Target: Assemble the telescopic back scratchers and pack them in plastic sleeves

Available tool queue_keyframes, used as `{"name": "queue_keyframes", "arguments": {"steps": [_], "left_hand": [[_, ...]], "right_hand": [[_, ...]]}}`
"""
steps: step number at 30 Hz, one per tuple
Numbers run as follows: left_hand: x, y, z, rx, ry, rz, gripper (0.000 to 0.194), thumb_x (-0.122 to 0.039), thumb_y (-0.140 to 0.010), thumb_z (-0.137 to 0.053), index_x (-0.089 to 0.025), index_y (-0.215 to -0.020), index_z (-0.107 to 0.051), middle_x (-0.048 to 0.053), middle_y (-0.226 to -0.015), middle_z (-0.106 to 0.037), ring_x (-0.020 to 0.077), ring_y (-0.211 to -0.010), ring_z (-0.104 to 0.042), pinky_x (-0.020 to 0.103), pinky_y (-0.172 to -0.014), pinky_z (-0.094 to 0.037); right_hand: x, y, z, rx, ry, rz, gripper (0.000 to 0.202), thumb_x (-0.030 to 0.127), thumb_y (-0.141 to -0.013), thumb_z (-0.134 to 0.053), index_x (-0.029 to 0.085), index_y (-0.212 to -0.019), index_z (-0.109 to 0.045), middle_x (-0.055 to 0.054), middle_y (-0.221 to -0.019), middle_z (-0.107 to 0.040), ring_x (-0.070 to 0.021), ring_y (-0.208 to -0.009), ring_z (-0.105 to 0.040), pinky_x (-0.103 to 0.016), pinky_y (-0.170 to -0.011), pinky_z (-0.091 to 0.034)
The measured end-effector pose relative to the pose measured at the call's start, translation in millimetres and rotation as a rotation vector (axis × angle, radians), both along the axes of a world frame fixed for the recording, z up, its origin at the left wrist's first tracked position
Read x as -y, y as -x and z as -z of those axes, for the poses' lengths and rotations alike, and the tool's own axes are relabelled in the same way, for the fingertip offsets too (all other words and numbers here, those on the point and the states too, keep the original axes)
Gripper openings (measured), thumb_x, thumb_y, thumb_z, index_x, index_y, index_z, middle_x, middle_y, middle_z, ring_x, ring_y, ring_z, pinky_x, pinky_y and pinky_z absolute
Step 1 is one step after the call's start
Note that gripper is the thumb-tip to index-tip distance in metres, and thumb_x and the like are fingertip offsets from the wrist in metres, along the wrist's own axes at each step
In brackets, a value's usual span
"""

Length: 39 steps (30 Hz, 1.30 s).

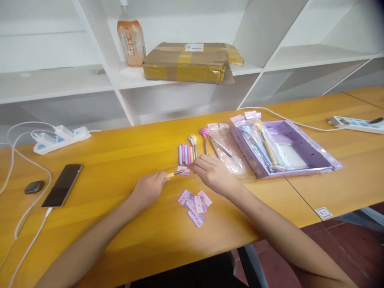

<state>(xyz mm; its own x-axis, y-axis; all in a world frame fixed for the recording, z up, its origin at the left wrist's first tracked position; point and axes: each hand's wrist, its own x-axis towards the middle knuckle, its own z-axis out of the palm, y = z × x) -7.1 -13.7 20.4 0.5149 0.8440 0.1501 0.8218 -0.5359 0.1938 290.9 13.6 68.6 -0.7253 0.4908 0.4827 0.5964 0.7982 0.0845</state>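
My left hand [150, 188] is closed round the yellow grip of a small back scratcher [175, 173], whose metal shaft points right. At its far end the bunched fingers of my right hand [211, 170] are closed, hiding the tip. Just beyond stand out a row of pink, blue and yellow foam grips [185, 154] and small blue and yellow hand-shaped heads [193, 141] on metal rods. Pink-headed back scratchers [205, 132] lie past my right hand. Several small printed cards [195, 207] overlap on the table nearer me, and another card [183, 171] lies under the shaft.
Right of my hands, a purple tray [325, 160] holds bagged back scratchers [265, 144], beside clear plastic wrappers [237, 166]. Leftward are a phone [63, 186], a dark earbud case [34, 187] and a power strip [63, 140] with cables. A taped carton [186, 62] and a bottle [131, 42] occupy the shelf.
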Motion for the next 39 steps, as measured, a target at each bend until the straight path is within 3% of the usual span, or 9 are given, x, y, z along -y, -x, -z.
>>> {"name": "queue_keyframes", "arguments": {"steps": [10,18,23,28,32,34,37,39], "left_hand": [[-2.4,8.2,-7.7,-0.032,-0.041,0.052,0.038,-0.039,-0.118,-0.034,-0.02,-0.103,-0.064,0.006,-0.087,-0.073,0.0191,-0.076,-0.067,0.031,-0.065,-0.042],[4.7,22.0,-3.5,-0.131,-0.037,0.065,0.04,-0.038,-0.118,-0.033,-0.021,-0.096,-0.062,0.004,-0.086,-0.071,0.019,-0.078,-0.064,0.031,-0.067,-0.041],[4.7,72.7,-11.0,-0.134,-0.117,0.02,0.042,-0.036,-0.116,-0.034,-0.021,-0.097,-0.068,0.007,-0.091,-0.074,0.023,-0.082,-0.066,0.035,-0.074,-0.046],[9.3,135.0,-33.4,-0.161,-0.195,-0.057,0.041,-0.041,-0.113,-0.04,-0.023,-0.094,-0.071,0.007,-0.082,-0.07,0.0256,-0.08,-0.063,0.039,-0.075,-0.048],[21.5,185.3,-46.6,-0.238,-0.293,-0.196,0.038,-0.041,-0.114,-0.037,-0.024,-0.09,-0.061,0.005,-0.081,-0.067,0.025,-0.08,-0.062,0.039,-0.078,-0.052],[29.3,207.4,-47.7,-0.23,-0.331,-0.242,0.032,-0.043,-0.114,-0.036,-0.025,-0.099,-0.059,0.005,-0.09,-0.071,0.0245,-0.086,-0.065,0.038,-0.08,-0.055],[38.3,220.0,-43.3,-0.214,-0.327,-0.259,0.031,-0.046,-0.114,-0.036,-0.026,-0.11,-0.059,0.005,-0.099,-0.075,0.0251,-0.093,-0.069,0.039,-0.085,-0.058],[39.7,210.9,-38.8,-0.191,-0.274,-0.253,0.035,-0.047,-0.114,-0.035,-0.024,-0.114,-0.062,0.007,-0.103,-0.077,0.0268,-0.097,-0.072,0.043,-0.09,-0.06]], "right_hand": [[3.4,-2.8,7.9,-0.048,0.052,0.0,0.021,0.015,-0.113,-0.052,0.017,-0.109,-0.073,-0.006,-0.092,-0.07,-0.0214,-0.087,-0.053,-0.037,-0.075,-0.034],[14.3,-16.4,23.7,-0.067,0.073,0.051,0.022,0.013,-0.112,-0.05,0.018,-0.106,-0.071,-0.006,-0.089,-0.069,-0.0206,-0.084,-0.054,-0.036,-0.075,-0.034],[15.8,-82.3,22.7,-0.093,0.025,0.175,0.018,0.013,-0.109,-0.055,0.019,-0.112,-0.072,-0.006,-0.092,-0.073,-0.0206,-0.089,-0.06,-0.035,-0.078,-0.038],[18.6,-171.8,22.1,-0.132,-0.054,0.296,0.014,0.015,-0.104,-0.064,0.023,-0.106,-0.075,-0.004,-0.088,-0.075,-0.0186,-0.083,-0.065,-0.032,-0.077,-0.045],[26.7,-247.9,34.0,-0.224,-0.182,0.538,0.011,0.017,-0.098,-0.07,0.024,-0.095,-0.078,-0.007,-0.088,-0.079,-0.021,-0.081,-0.07,-0.033,-0.079,-0.051],[31.3,-283.8,43.3,-0.275,-0.251,0.649,0.008,0.023,-0.095,-0.073,0.025,-0.089,-0.078,-0.007,-0.082,-0.078,-0.0224,-0.076,-0.069,-0.034,-0.074,-0.05],[36.1,-317.8,54.5,-0.344,-0.284,0.793,0.012,0.031,-0.09,-0.075,0.024,-0.081,-0.077,-0.009,-0.075,-0.076,-0.0237,-0.067,-0.068,-0.035,-0.065,-0.048],[37.4,-322.0,56.6,-0.389,-0.351,0.759,0.012,0.033,-0.087,-0.077,0.024,-0.079,-0.075,-0.008,-0.071,-0.075,-0.0237,-0.064,-0.069,-0.034,-0.06,-0.046]]}}
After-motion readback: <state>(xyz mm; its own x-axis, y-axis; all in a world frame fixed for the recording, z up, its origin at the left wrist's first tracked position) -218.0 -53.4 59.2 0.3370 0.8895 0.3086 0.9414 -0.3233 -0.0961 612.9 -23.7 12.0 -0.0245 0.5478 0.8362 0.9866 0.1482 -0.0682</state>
